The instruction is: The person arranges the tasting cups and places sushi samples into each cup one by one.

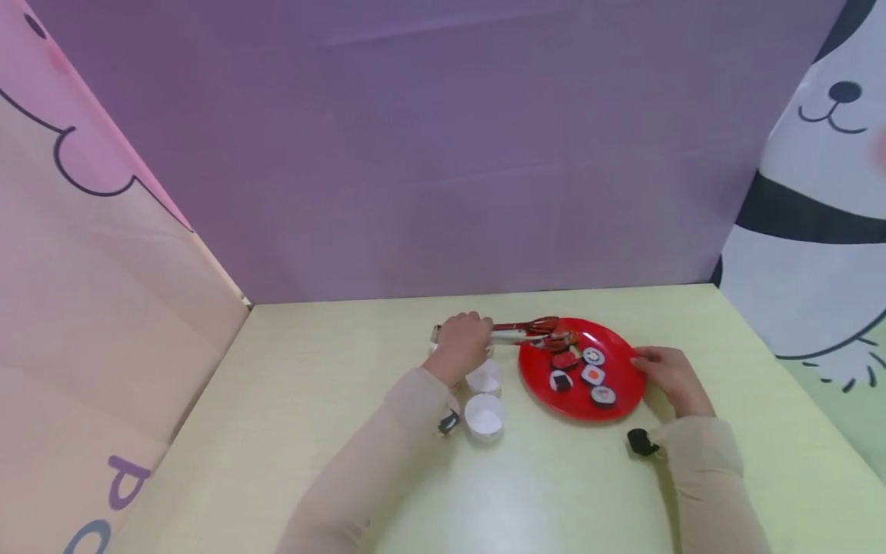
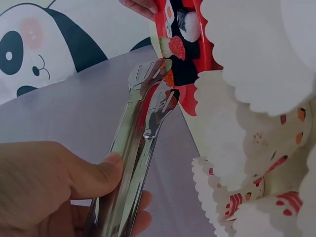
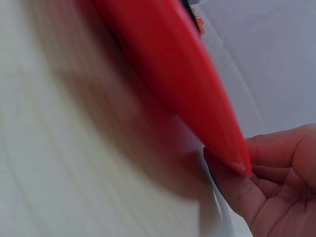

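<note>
Left grip (image 1: 458, 350) holding tongs (image 2: 129, 128), right grip (image 1: 670, 377) pinching plate edge (image 1: 626, 375) — narrow table strip (image 1: 609, 304) behind.

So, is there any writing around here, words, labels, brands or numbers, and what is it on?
"d" or "p": a purple letter on the left wall; it is tilted, so I can't tell which.
Possibly "o": a blue-grey curve below it, cut off by the picture's edge.
No readable words, brands or numbers show on the tongs, plate or paper cups; the cups' prints look like small pictures.
</note>
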The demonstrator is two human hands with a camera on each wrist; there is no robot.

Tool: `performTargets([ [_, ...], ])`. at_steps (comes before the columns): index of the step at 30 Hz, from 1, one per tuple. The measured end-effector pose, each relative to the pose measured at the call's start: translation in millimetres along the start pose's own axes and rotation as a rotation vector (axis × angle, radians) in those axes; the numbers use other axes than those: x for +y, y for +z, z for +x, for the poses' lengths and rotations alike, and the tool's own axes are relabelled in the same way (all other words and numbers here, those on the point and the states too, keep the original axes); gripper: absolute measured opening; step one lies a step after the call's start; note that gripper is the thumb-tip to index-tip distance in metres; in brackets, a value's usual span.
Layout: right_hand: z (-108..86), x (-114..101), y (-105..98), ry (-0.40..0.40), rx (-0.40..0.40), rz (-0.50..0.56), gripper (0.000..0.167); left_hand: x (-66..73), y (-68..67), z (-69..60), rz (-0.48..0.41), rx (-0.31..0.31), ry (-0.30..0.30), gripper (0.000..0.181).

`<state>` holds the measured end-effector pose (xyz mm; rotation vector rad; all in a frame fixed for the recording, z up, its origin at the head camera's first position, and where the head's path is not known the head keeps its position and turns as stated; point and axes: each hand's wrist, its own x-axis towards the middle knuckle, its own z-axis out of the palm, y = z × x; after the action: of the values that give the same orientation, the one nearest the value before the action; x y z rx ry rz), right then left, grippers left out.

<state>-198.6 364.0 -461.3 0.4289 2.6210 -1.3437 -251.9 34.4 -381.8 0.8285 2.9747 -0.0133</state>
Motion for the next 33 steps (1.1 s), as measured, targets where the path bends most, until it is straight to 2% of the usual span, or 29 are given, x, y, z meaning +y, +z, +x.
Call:
performTargets([
  [12, -2.1, -3, 0, -0.045, 0.012, -0.007, 0.047, 5.9, 3.9, 11.9, -0.010, -0.037, -0.008, 0.018],
  [20, -1.3, -4, 0, -0.041, 0.006, -0.007, 0.047, 9.5, 9.6, 19.4, 0.011, -0.056, -0.011, 0.016],
  [25, -1.6, -4, 1, -0.037, 0.004, -0.003, 0.047, 11.5, 13.3, 22.1, 0.032, -0.042, -0.011, 0.012],
  [33, 1.7, -6, 0, -0.018, -0.006, -0.005, 0.048, 13.5, 14.0, 19.3, 0.044, -0.014, -0.018, 0.012],
])
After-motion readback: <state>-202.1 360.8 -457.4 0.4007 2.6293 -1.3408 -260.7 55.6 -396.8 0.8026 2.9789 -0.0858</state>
